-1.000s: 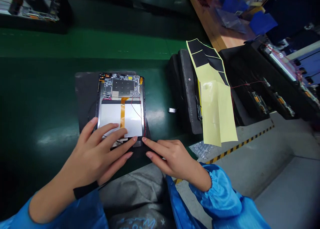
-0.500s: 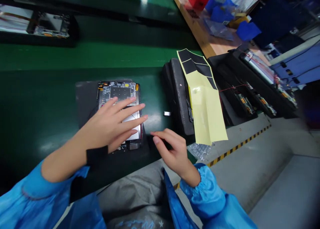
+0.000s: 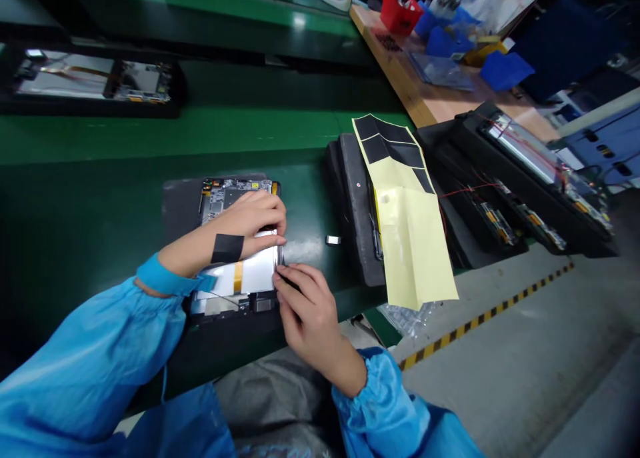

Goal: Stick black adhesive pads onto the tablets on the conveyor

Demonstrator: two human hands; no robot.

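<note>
An opened tablet (image 3: 254,278) lies on a dark pad, showing a green-grey circuit board, a white battery and a strip of amber tape (image 3: 238,278). My left hand (image 3: 253,218) rests across it, fingers curled and closed at its right edge. A black square sticker (image 3: 228,248) clings near the base of that hand's thumb. My right hand (image 3: 311,311) meets the same edge from the right, its fingertips pressed together. What lies between the fingers of either hand is too small to make out. A small silvery part (image 3: 333,240) sits on the green bench to the right.
Right of the tablet, a yellow backing sheet (image 3: 417,245) with black stickers drapes over stacked dark foam trays (image 3: 357,211). More opened devices (image 3: 530,155) sit farther right. Another device (image 3: 95,78) lies in a tray at the back left. Bins (image 3: 400,13) stand on a wooden table.
My left hand was spread above the tablet; its fingers have curled down to the right edge. My right hand has moved left to that edge. The view has shifted slightly.
</note>
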